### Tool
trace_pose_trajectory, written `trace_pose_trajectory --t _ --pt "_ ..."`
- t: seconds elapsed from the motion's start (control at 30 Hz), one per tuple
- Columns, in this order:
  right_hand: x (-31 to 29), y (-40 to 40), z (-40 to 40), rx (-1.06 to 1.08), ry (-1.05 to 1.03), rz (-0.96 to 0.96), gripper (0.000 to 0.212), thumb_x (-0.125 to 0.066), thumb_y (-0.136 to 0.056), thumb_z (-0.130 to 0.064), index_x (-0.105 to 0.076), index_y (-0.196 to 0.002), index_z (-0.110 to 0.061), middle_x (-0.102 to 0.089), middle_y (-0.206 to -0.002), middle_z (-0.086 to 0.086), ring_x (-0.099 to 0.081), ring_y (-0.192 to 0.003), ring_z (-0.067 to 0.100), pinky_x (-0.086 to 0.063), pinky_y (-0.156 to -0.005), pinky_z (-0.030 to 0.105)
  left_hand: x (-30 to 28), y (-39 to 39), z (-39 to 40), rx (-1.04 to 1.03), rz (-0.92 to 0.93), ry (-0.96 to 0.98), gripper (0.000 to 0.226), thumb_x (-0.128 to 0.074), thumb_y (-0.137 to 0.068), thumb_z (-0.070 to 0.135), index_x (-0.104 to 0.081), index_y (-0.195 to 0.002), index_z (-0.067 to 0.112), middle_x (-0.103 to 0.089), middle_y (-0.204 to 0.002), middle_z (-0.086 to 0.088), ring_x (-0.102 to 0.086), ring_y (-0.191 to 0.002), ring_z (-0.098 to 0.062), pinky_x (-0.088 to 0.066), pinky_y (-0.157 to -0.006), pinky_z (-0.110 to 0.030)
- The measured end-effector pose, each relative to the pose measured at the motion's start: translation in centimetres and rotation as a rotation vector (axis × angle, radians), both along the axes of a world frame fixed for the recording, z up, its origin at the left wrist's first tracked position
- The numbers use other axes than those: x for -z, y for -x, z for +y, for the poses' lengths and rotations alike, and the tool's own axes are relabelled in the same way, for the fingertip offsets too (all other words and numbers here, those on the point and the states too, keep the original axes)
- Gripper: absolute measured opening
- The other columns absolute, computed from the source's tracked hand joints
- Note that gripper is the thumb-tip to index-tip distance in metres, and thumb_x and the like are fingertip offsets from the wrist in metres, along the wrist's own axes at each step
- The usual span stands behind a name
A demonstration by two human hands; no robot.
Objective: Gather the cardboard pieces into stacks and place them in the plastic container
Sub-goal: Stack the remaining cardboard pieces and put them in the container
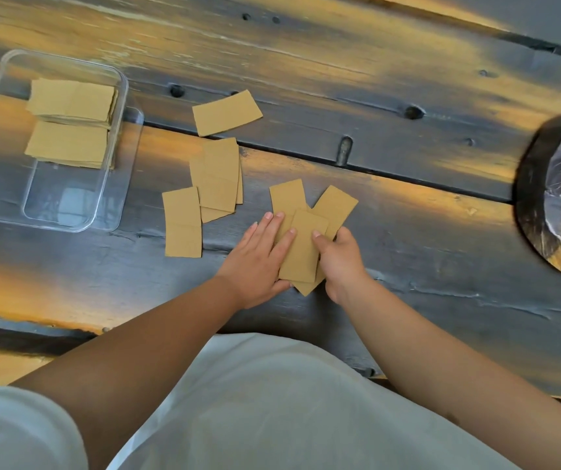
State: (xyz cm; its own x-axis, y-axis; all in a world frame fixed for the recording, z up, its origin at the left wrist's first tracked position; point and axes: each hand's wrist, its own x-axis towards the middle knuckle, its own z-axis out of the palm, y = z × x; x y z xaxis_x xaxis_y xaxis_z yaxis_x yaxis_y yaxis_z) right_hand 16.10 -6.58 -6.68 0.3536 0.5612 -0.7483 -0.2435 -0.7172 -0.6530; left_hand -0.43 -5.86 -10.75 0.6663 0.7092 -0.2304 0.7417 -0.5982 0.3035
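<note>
Both hands square one loose pile (302,245) right of the plastic container (121,106): left hand (258,256) flat, right hand (340,256) pinching; align edges before lifting.

Dark weathered plank table (391,83), round dark object (557,195) at right edge

Two stacks (68,123) sit in the container (121,106) at the worktop's (407,252) left; loose cardboard pieces (216,174) lie to its right, with more (306,232) nearer, between both hands.
</note>
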Motion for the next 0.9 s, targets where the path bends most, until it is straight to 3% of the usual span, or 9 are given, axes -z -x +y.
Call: trace_pose_trajectory --t 0.2,0.27,0.4,0.57,0.63,0.73,0.9 --pt "-0.6 -0.4 0.5 -0.07 0.037 0.145 0.018 -0.064 -0.092 -0.02 -0.059 -0.11 -0.019 -0.071 -0.105 0.006 -0.069 -0.094 0.025 -0.058 -0.076 0.048 -0.3 0.1 -0.1 -0.074 -0.235 0.087 0.068 -0.057 -0.085 0.055 -0.037 -0.13 0.008 -0.023 -0.152 -0.021 -0.015 -0.145 -0.035 -0.013 -0.118 -0.044" --pt "-0.8 -0.7 0.7 -0.178 0.055 0.206 0.023 -0.071 -0.087 -0.023 -0.063 -0.109 -0.019 -0.074 -0.101 0.007 -0.072 -0.09 0.025 -0.059 -0.069 0.045 -0.4 0.1 -0.1 -0.089 -0.293 0.136 0.068 -0.061 -0.084 0.049 -0.038 -0.131 0.006 -0.024 -0.151 -0.02 -0.018 -0.144 -0.034 -0.016 -0.119 -0.046" --pt "-0.8 -0.3 0.7 -0.28 0.065 0.15 0.039 -0.081 -0.078 -0.024 -0.061 -0.112 -0.019 -0.074 -0.1 0.003 -0.072 -0.087 0.019 -0.058 -0.065 0.036 -0.5 0.2 -0.7 -0.095 -0.38 0.26 0.079 -0.071 -0.076 0.031 -0.028 -0.139 0.012 -0.015 -0.152 -0.008 -0.02 -0.142 -0.032 -0.025 -0.114 -0.052" --pt "-1.0 -0.8 0.3 -0.325 0.023 0.129 0.04 -0.076 -0.08 -0.008 -0.059 -0.115 -0.016 -0.071 -0.106 0.009 -0.069 -0.095 0.028 -0.058 -0.078 0.049 -1.4 1.0 -0.2 -0.094 -0.417 0.384 0.086 -0.072 -0.071 0.054 -0.029 -0.138 0.021 -0.007 -0.153 0.005 -0.029 -0.139 -0.026 -0.036 -0.109 -0.045" --pt "-1.7 -1.1 0.8 -0.393 -0.035 0.03 0.036 -0.074 -0.08 -0.005 -0.059 -0.111 -0.017 -0.071 -0.105 0.006 -0.068 -0.098 0.026 -0.055 -0.085 0.05 -2.3 1.3 0.6 -0.032 -0.384 0.372 0.092 -0.068 -0.07 0.063 -0.027 -0.141 0.021 -0.006 -0.154 0.005 -0.026 -0.14 -0.026 -0.035 -0.11 -0.045" --pt "-3.1 -1.9 2.4 -0.589 -0.137 -0.324 0.033 -0.076 -0.08 -0.013 -0.057 -0.104 -0.026 -0.068 -0.099 -0.005 -0.064 -0.1 0.022 -0.05 -0.082 0.033 -4.8 1.4 2.4 -0.018 -0.398 0.207 0.087 -0.065 -0.077 0.061 -0.029 -0.142 0.014 -0.014 -0.155 -0.005 -0.008 -0.147 -0.026 -0.023 -0.115 -0.055" --pt "-6.2 -3.1 4.7 -0.983 -0.299 -1.038 0.038 -0.066 -0.082 -0.034 -0.043 -0.111 -0.029 -0.069 -0.092 0.017 -0.064 -0.085 0.042 -0.044 -0.063 0.039 -10.4 -0.7 6.9 0.024 -0.431 -0.308 0.075 -0.061 -0.078 0.052 -0.035 -0.139 0.018 -0.019 -0.153 -0.013 -0.008 -0.146 -0.034 -0.018 -0.112 -0.051"
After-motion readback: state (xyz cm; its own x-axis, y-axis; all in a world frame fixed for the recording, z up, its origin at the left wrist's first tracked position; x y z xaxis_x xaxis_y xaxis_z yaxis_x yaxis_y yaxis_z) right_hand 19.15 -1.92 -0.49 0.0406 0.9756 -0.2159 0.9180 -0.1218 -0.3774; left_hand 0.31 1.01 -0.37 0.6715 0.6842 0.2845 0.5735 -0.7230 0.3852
